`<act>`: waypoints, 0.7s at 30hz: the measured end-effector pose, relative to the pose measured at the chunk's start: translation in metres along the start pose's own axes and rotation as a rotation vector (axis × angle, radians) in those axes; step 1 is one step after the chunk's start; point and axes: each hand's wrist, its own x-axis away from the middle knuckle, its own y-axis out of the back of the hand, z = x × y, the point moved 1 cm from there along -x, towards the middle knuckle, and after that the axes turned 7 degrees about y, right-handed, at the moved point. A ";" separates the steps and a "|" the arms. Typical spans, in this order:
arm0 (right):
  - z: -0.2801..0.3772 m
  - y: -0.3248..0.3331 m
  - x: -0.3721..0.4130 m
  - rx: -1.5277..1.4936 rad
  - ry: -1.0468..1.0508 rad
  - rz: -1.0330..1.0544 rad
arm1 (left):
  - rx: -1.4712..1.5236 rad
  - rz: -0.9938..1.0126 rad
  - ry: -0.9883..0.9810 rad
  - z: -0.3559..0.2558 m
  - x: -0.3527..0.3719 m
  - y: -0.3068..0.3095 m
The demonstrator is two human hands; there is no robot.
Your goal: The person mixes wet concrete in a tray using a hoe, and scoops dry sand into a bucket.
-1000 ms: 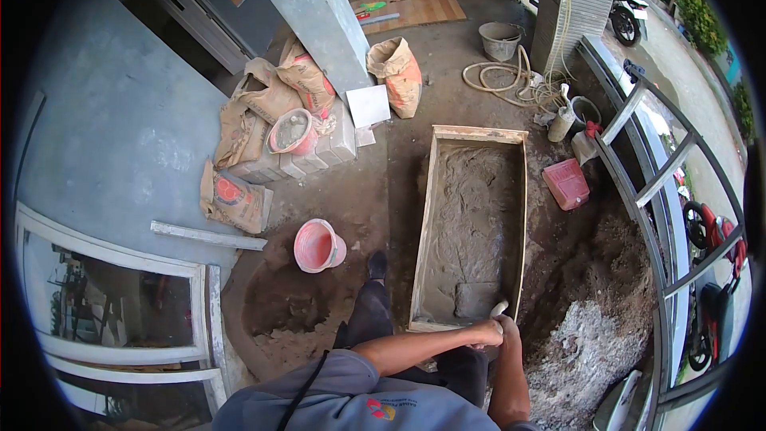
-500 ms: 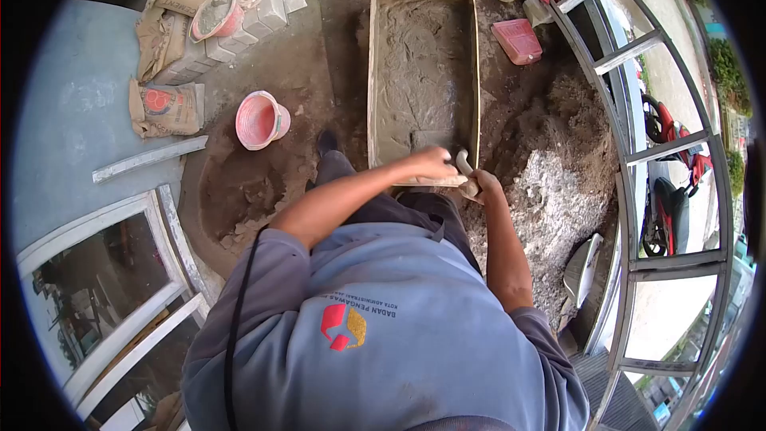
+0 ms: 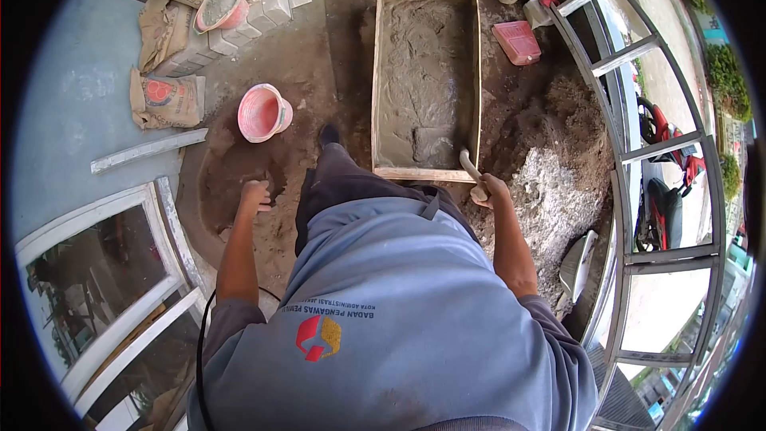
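Note:
My right hand (image 3: pixel 493 191) is closed around the pale curved wooden handle (image 3: pixel 469 164) of what looks like a hoe, at the near right corner of a wooden mixing trough (image 3: pixel 427 174). The handle's far end reaches over the trough rim. Wet grey mortar (image 3: pixel 419 64) fills the trough, and a squarish raised patch beside the handle may be the mortar-covered blade. My left hand (image 3: pixel 256 196) hangs apart from the trough over the dirt at the left, fingers curled with nothing visible in them.
A pink bucket (image 3: pixel 264 113) stands left of the trough. Cement bags (image 3: pixel 167 100) and grey blocks (image 3: pixel 255 28) holding a mortar bucket (image 3: pixel 222 8) are at upper left. A sand pile (image 3: pixel 558 191), red container (image 3: pixel 516 41) and metal frame (image 3: pixel 622 152) lie right.
My left hand has moved from the near edge of the trough out to the left, over the dirt. My right hand still grips the handle at the trough corner.

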 end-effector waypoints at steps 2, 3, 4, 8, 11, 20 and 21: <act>0.002 -0.001 0.005 0.027 0.020 -0.024 | 0.026 0.093 0.089 0.021 0.002 -0.009; 0.004 -0.001 0.007 0.049 0.015 -0.033 | 0.042 0.141 0.132 0.025 0.001 -0.016; 0.001 0.002 0.004 0.052 0.021 -0.031 | 0.051 0.150 0.119 0.028 0.000 -0.023; -0.003 -0.001 0.006 0.126 0.052 -0.088 | -0.061 0.194 0.042 0.010 0.004 -0.051; -0.001 -0.003 0.021 0.238 0.068 -0.198 | -0.013 0.249 -0.061 -0.013 0.056 -0.064; -0.008 0.055 0.031 0.564 0.303 -0.593 | -0.503 0.310 -0.550 0.019 0.248 -0.015; -0.013 0.067 0.021 0.648 0.356 -0.627 | -0.734 0.311 -0.569 0.010 0.271 -0.003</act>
